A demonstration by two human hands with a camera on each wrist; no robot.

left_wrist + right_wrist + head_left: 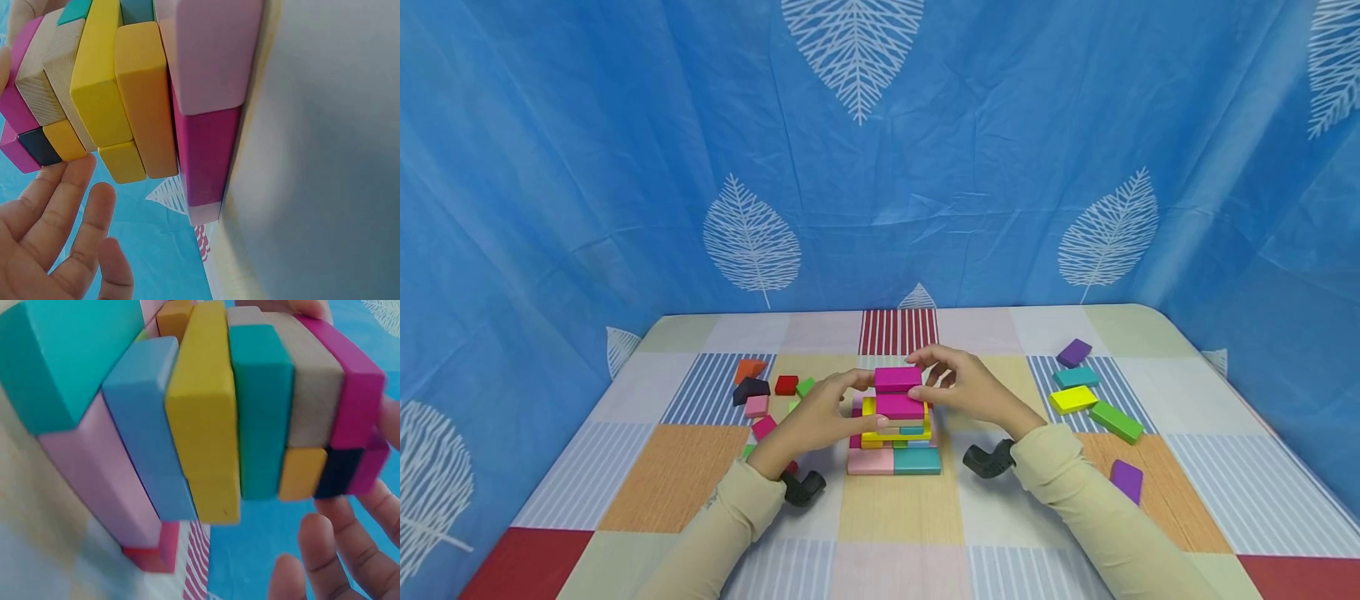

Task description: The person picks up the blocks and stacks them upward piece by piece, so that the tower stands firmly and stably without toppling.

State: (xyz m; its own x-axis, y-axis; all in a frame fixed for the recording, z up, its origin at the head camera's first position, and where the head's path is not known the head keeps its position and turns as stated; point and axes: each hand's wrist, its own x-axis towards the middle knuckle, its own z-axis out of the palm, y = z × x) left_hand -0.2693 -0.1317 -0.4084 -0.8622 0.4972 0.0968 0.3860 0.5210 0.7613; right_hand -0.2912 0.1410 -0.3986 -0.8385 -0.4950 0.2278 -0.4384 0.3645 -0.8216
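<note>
A stack of coloured blocks stands mid-table, with two magenta blocks (pixel 898 407) at the top, one behind the other. Beneath them are wooden blocks (pixel 312 394), yellow blocks (pixel 100 81) and a teal block (pixel 262 412). At the left side my left hand (pixel 823 412) touches the upper stack, thumb at the front, extended fingers at the back by a small orange block (pixel 64 140). From the right, my right hand (pixel 966 387) rests its thumb by the front magenta block; its loosely bent fingers reach behind, near a black block (pixel 339 472).
Left of the stack lie loose blocks, including an orange block (pixel 749 370), a black block (pixel 751 390) and a red block (pixel 786 384). On the right are purple (pixel 1073 352), teal (pixel 1076 377), yellow (pixel 1072 400) and green (pixel 1116 422) blocks. A blue curtain (pixel 880 208) hangs behind the table.
</note>
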